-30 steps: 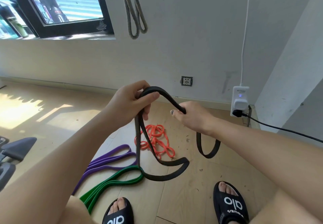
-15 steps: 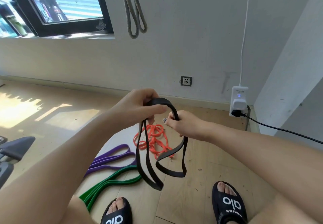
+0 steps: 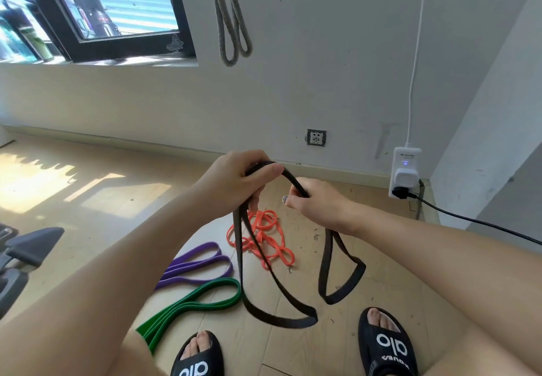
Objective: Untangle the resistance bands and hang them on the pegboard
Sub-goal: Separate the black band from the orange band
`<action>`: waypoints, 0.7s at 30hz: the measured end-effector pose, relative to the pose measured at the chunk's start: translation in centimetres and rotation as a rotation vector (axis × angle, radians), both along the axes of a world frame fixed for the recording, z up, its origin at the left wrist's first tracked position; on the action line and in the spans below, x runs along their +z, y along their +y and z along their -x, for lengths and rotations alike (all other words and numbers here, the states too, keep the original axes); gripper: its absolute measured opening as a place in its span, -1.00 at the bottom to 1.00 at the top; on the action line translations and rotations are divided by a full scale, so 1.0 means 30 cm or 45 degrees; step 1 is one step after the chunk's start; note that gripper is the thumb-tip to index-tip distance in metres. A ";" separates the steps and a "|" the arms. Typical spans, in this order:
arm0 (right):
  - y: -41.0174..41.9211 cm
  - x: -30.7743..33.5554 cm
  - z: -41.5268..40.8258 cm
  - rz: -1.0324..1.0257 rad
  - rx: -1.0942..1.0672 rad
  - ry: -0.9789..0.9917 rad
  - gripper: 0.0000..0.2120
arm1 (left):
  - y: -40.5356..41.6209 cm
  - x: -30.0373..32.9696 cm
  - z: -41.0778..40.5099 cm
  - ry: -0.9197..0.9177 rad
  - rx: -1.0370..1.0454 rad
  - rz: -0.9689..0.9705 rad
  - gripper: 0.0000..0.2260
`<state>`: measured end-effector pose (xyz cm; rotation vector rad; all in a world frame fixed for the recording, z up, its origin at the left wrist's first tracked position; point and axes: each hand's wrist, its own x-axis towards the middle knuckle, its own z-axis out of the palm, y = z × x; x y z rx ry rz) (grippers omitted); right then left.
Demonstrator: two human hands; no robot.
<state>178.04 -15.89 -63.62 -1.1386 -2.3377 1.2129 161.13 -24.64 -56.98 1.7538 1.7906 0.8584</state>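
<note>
A black resistance band [image 3: 272, 296] hangs in the air between both hands. My left hand [image 3: 234, 182] grips its top bend, thumb over the strap. My right hand [image 3: 319, 202] grips the same band just to the right, and one loop drops below that wrist. A longer loop falls from the left hand toward the floor. On the wooden floor lie an orange band [image 3: 264, 237] in a tangle, a purple band [image 3: 193, 267] and a green band [image 3: 187, 308]. A grey band [image 3: 231, 20] hangs on the wall above. No pegboard is in view.
A window [image 3: 96, 8] is at the upper left. A wall socket [image 3: 316, 137] and a white plug adapter [image 3: 404, 173] with a black cable [image 3: 481, 223] sit at the right. Grey equipment [image 3: 20, 255] stands at the left edge. My sandalled feet [image 3: 387, 343] are below.
The black band's loops have dropped lower and spread apart: one now hangs under my right wrist, the other reaches toward the floor. Both hands keep their hold.
</note>
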 end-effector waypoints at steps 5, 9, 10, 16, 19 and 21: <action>-0.017 0.012 -0.007 0.152 0.130 -0.050 -0.62 | 0.016 -0.010 -0.045 -0.095 0.086 -0.109 -0.75; -0.024 -0.016 0.020 0.276 0.158 -0.006 -0.33 | 0.025 -0.015 -0.068 -0.140 0.141 -0.162 -0.75; -0.025 -0.021 0.026 0.297 0.169 0.004 -0.26 | 0.027 -0.014 -0.070 -0.152 0.159 -0.182 -0.73; -0.064 -0.079 0.082 0.175 0.113 0.128 0.12 | 0.048 -0.018 -0.058 -0.470 0.211 -0.240 -0.64; -0.086 -0.107 0.114 0.020 0.030 0.184 -0.09 | 0.050 -0.015 -0.071 -0.583 0.199 -0.240 -0.69; -0.099 -0.118 0.129 -0.029 0.012 0.228 -0.38 | 0.051 -0.013 -0.077 -0.601 0.188 -0.240 -0.69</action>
